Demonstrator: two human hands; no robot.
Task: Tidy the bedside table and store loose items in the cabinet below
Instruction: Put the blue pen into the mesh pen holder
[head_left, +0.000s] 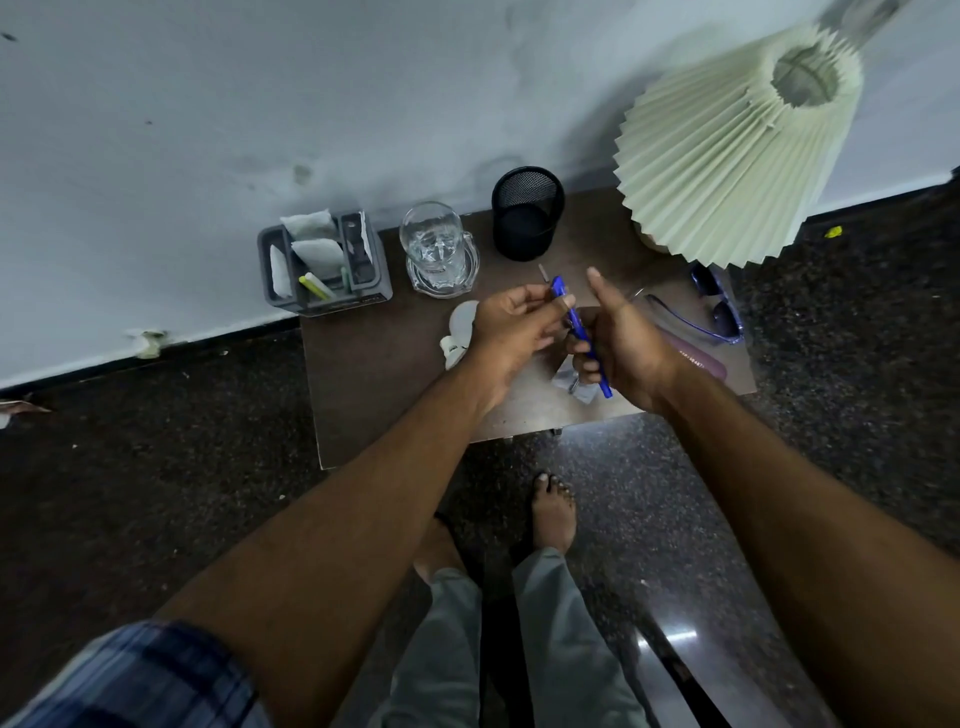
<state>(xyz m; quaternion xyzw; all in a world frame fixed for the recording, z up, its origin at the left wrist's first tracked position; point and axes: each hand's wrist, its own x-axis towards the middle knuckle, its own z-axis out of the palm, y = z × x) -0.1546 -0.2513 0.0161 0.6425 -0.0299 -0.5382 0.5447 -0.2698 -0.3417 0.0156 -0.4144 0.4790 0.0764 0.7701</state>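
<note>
Over the middle of the brown bedside table (384, 374) both my hands hold a blue pen (579, 332). My left hand (511, 325) pinches the pen's upper end, with a thin grey stick poking up beside it. My right hand (621, 343) grips the pen's lower half, thumb raised. Under my hands lie a crumpled silver wrapper (569, 382) and a white object (460, 332), partly hidden. Blue-framed sunglasses (719, 309) and a pink flat case (696, 356) lie to the right.
A black mesh pen cup (527, 213) stands at the back, a glass mug (436, 249) on a glass coaster beside it. A grey organizer (324, 262) with tissues and markers sits at the back left. A pleated lamp shade (727, 150) overhangs the right. My bare feet (553, 514) stand below.
</note>
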